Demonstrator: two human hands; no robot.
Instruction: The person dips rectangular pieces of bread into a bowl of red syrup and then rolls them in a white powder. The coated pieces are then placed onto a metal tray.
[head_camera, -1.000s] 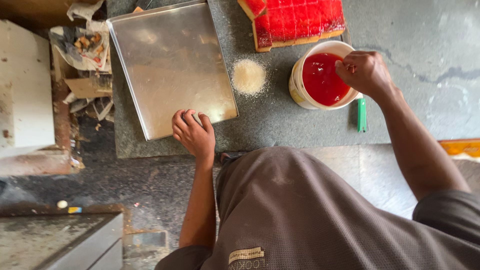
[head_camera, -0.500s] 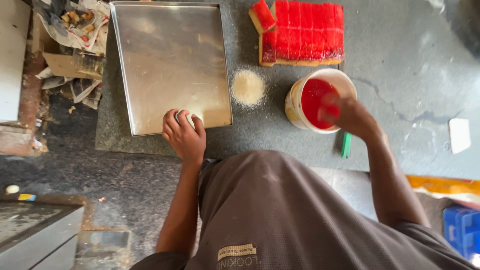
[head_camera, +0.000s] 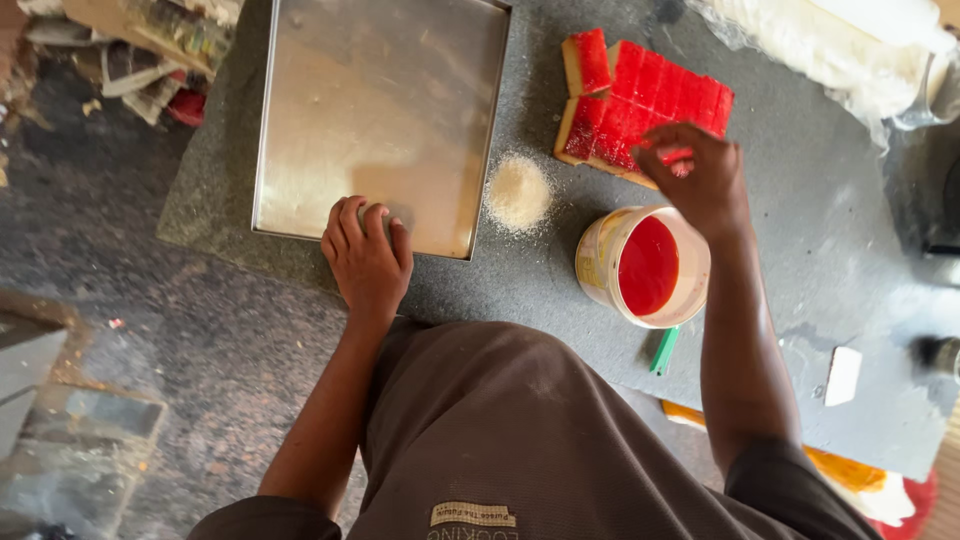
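My left hand (head_camera: 367, 255) rests with fingers curled on the near edge of an empty metal tray (head_camera: 380, 110) on a grey stone counter (head_camera: 800, 230). My right hand (head_camera: 700, 180) hovers over the near corner of a slab of cake with a red glazed top (head_camera: 645, 105), fingers pinched together; what they hold is hidden. Just below that hand stands a white tub of red glaze (head_camera: 645, 268). A separate red-topped cake piece (head_camera: 587, 62) lies at the slab's left end. A small pile of pale crumbs (head_camera: 517, 192) sits between tray and tub.
A green stick-like tool (head_camera: 663, 350) lies by the tub near the counter's front edge. A white plastic-wrapped bundle (head_camera: 830, 45) lies at the back right, a small white block (head_camera: 843, 375) at the right. Paper scraps and clutter (head_camera: 150, 50) lie on the floor left.
My right hand has lifted from the tub of red glaze and moved away from me to the red-topped cake slab. My left hand has stayed on the tray's edge.
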